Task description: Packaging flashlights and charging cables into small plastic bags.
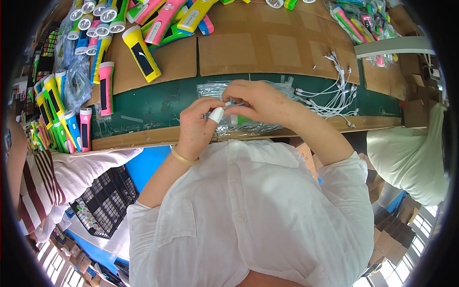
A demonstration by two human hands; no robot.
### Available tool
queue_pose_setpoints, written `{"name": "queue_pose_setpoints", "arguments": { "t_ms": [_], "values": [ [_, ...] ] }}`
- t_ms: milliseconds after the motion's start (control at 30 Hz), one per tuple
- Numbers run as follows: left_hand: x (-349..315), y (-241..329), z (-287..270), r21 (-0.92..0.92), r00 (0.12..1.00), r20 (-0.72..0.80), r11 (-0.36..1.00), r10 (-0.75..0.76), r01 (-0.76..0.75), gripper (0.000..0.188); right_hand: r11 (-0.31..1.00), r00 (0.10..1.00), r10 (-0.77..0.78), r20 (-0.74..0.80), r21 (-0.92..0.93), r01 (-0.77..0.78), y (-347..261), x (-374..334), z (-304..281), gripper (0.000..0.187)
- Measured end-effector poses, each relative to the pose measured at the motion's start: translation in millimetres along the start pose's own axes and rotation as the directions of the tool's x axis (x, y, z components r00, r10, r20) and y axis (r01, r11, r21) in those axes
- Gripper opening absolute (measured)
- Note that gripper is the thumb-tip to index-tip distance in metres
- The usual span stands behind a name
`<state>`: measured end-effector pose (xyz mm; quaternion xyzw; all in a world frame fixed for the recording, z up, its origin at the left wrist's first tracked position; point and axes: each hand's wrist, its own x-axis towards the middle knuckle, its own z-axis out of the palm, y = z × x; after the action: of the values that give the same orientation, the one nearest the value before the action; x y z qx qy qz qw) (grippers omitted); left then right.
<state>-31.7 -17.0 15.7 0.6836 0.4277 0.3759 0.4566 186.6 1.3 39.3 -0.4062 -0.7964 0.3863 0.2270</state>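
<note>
My left hand (197, 122) and my right hand (258, 100) meet over the table's near edge, fingers pinched together. Between the fingertips a small white piece (227, 103) shows; its kind is mostly hidden by the fingers. A white cover (216, 115) wraps one digit of my left hand. Beneath both hands lie clear plastic bags (210, 89), with a bit of bright green (246, 113) showing near my right palm. To the right of my right hand spreads a loose bunch of white charging cables (334, 98).
Several colourful flashlights (141, 53) lie on cardboard (267, 48) at the far left, and more stand at the left edge (60, 107). Bagged flashlights (366, 24) sit at the far right beyond a pale curved bar (394, 46). People (406, 158) are close on both sides.
</note>
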Motion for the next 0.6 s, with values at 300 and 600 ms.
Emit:
{"name": "queue_pose_setpoints", "arguments": {
  "t_ms": [300, 600],
  "values": [
    [-10.2, -16.6, -12.9, -0.129, 0.989, -0.060, 0.984, -0.136, 0.127, 0.015, 0.969, 0.993, 0.079, -0.086, -0.229, -0.097, 25.2, -51.8, -32.7, 0.014],
    [14.9, -37.0, -5.7, 0.132, 0.950, 0.167, 0.961, -0.262, 0.242, 0.023, 0.856, 0.770, 0.513, -0.380, 0.156, -0.494, 57.0, -90.9, -95.2, 0.017]
  ]
}}
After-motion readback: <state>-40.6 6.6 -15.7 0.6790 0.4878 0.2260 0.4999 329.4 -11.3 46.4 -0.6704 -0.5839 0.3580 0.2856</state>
